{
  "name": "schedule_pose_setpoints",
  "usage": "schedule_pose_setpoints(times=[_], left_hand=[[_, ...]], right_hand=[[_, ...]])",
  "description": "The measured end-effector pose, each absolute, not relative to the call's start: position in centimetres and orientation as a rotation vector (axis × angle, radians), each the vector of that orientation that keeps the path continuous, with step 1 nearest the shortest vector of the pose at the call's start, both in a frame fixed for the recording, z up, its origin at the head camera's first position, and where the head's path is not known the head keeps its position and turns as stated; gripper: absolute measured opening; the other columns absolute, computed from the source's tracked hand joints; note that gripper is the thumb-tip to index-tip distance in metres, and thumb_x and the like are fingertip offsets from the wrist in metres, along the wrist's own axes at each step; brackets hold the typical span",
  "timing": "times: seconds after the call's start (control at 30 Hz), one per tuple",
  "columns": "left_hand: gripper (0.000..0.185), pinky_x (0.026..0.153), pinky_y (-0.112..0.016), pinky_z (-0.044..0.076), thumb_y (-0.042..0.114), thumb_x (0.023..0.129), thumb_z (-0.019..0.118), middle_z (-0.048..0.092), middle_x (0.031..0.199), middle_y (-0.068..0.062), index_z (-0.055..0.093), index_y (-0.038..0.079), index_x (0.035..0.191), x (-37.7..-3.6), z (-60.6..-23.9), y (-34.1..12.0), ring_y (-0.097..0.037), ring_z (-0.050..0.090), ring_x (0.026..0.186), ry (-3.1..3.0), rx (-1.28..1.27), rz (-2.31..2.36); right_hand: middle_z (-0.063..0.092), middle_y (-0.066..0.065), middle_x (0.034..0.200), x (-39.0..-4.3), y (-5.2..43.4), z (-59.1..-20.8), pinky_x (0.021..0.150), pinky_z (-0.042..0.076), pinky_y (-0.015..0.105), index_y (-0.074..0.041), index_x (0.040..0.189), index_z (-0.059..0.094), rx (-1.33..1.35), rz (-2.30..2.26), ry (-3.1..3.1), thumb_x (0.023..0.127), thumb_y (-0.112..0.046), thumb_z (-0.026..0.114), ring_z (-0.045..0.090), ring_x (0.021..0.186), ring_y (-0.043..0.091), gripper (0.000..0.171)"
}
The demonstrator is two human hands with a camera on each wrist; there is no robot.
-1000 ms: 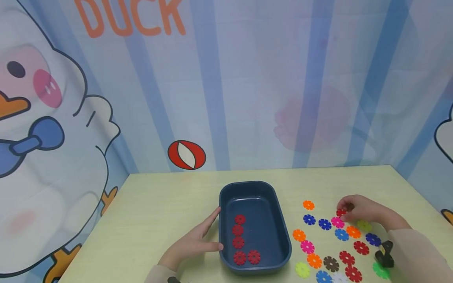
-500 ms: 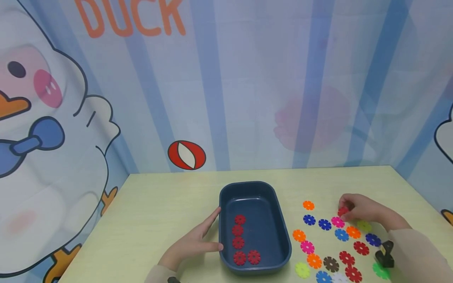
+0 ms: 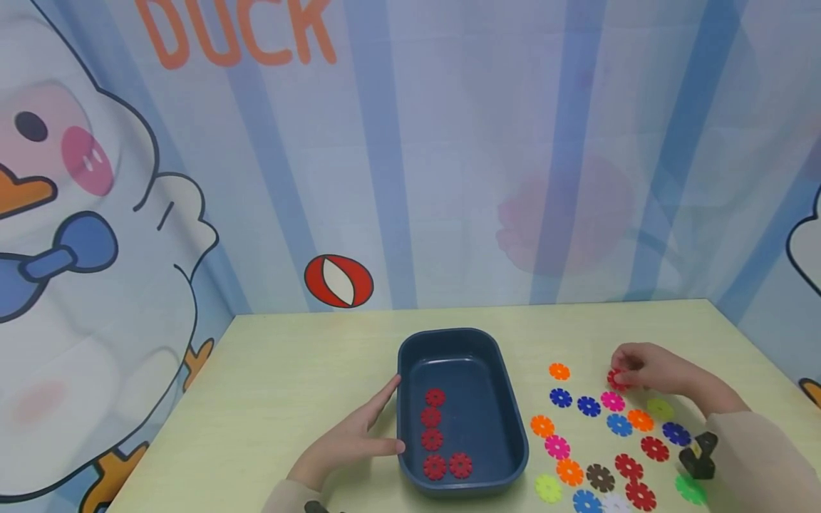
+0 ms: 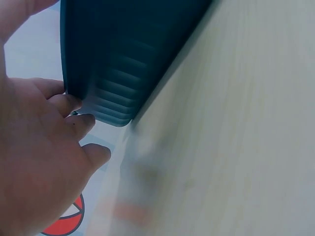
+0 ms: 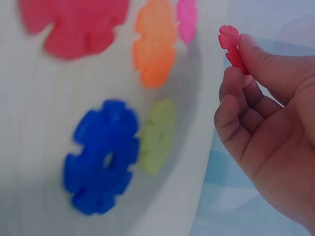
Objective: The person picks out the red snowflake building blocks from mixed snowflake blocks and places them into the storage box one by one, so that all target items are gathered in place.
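My right hand (image 3: 654, 369) pinches a red notched plastic disc (image 3: 617, 379) between thumb and fingers, above the far right part of the table. In the right wrist view that red disc (image 5: 233, 48) stands nearly edge-on, off the table surface. My left hand (image 3: 349, 442) rests against the left side of a dark blue tray (image 3: 517, 427), thumb on the near rim and fingers along the outer wall. The left wrist view shows the left fingers (image 4: 81, 125) at the ribbed side of the tray (image 4: 118, 73). Several red discs (image 3: 432, 439) lie in the tray's left half.
Loose notched discs in many colours are spread right of the tray, among them orange (image 3: 559, 372), dark blue (image 3: 588, 407), brown (image 3: 600, 479) and red (image 3: 655, 449). A printed cloth backdrop (image 3: 449, 178) rises behind the table's back edge (image 3: 308, 313).
My right hand has lifted the red disc up and slightly away from the pink disc beside it. The left hand and the tray have stayed in place.
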State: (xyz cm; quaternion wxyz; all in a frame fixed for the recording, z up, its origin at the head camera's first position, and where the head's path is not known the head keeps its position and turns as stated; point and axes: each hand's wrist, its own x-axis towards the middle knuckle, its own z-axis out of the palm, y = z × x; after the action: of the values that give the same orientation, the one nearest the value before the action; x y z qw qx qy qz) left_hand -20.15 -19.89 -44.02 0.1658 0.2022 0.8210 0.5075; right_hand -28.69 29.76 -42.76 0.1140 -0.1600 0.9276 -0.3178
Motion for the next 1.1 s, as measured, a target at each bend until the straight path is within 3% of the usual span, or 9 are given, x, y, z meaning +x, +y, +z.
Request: schedule_pose_setpoints(times=[0.53,1.1], left_hand=[[0.097,0.116,-0.058,0.015,0.034,0.083,0.074,0.009,0.162,-0.003,0.011,0.019,0.156,-20.2,-44.0,-19.9,-0.031,0.007,0.149,2.334,0.582,1.450],[0.097,0.116,-0.059,0.015,0.033,0.083,0.074,0.009,0.162,-0.004,0.012,0.019,0.156,-20.2,-44.1,-19.9,-0.032,0.007,0.148,2.340,0.576,1.445]], right_hand=[[0.060,0.004,0.084,-27.7,23.5,-37.4,0.066,0.053,0.027,-0.004,0.096,0.056,-0.776,-1.093,2.593,0.092,-0.009,0.063,0.057,0.073,0.021,0.010],[0.064,0.002,0.086,-26.4,17.5,-35.5,0.070,0.056,0.026,-0.007,0.096,0.057,-0.988,-1.145,2.492,0.091,-0.012,0.065,0.060,0.076,0.016,0.010]])
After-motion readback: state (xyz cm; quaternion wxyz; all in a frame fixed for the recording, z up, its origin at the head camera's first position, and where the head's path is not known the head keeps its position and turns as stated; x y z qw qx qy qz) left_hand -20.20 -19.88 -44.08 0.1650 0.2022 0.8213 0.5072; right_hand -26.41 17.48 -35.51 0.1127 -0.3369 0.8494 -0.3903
